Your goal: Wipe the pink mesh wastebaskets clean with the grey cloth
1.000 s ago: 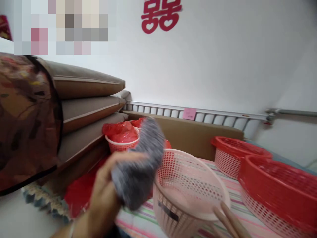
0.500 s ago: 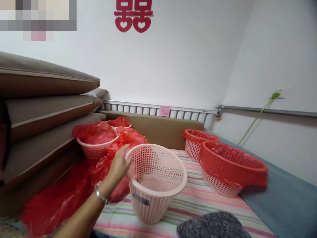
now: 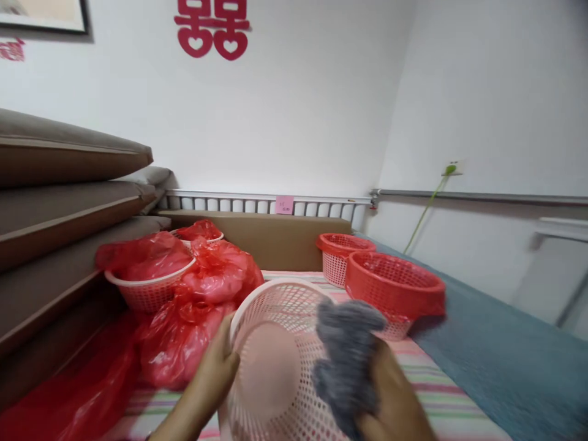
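Observation:
A pale pink mesh basket (image 3: pixel 271 367) is tipped so that its round bottom and inner wall face me. My left hand (image 3: pixel 219 358) grips its left rim, with the thumb over the edge. In my right hand (image 3: pixel 390 392), blurred by motion, is a bunched grey cloth (image 3: pixel 346 361). The cloth is held in front of the basket's right side; whether it touches the wall I cannot tell. Close by my left hand, tied red plastic bags (image 3: pixel 184 337) lie on the striped sheet (image 3: pixel 445 392).
Two baskets with red bags folded over their rims, the nearer basket (image 3: pixel 395 285) and the farther basket (image 3: pixel 344 245), stand at right. At left, a bag-filled basket (image 3: pixel 151 288) sits against stacked cushions (image 3: pixel 59 202). A brown panel (image 3: pixel 271 239) and a radiator (image 3: pixel 220 202) run along the back.
The basket, formerly upright, has tilted with its opening toward me, and my left hand has closed on its rim. My right hand has come into view with the grey cloth lifted off the sheet.

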The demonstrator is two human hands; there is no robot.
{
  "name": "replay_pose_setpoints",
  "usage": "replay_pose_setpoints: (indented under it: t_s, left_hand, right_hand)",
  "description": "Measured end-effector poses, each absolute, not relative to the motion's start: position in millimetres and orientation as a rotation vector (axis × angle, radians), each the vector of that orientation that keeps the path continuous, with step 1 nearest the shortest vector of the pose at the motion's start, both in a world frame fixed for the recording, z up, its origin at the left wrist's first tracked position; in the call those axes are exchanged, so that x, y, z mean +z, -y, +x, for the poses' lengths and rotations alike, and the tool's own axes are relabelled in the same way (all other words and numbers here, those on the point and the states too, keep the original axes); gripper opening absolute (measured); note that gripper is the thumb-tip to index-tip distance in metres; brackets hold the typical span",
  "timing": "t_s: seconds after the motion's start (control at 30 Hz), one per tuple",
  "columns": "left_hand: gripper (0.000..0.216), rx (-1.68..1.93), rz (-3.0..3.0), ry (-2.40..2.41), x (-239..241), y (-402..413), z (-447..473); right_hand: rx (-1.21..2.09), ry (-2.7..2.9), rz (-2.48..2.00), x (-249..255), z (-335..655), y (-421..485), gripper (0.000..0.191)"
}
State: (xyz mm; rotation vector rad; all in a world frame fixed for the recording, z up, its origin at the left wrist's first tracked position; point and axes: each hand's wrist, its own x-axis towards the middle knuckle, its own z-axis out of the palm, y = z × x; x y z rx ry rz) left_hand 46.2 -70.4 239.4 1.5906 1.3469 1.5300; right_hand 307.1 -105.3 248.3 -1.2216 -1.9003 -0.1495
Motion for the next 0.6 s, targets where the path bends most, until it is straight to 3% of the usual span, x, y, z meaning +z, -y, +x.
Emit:
replay_pose_setpoints:
  t_s: [0.1, 0.23, 0.37, 0.6]
  left_hand:
    - [0.062, 1.539, 1.694, -1.351, 223.4, 81.6, 61.1]
    - [0.046, 1.541, 1.784, -1.386, 204.9, 79.7, 59.2]
    - [0.050, 1.486, 1.878, -1.359, 195.8, 76.4, 46.2]
    - [0.056, 1.544, 1.685, -1.381, 193.0, 88.0, 43.3]
  right_hand:
    - [-0.369, 2.220, -1.012, 280.8, 251.7, 82.8, 0.065]
    - [-0.476, 2.361, -0.882, 299.3, 206.1, 61.7, 0.043]
    - [-0.458, 2.324, -0.927, 295.9, 204.0, 56.4, 0.033]
    - [-0.448, 2.203, -1.122, 300.0, 232.2, 38.9, 0.035]
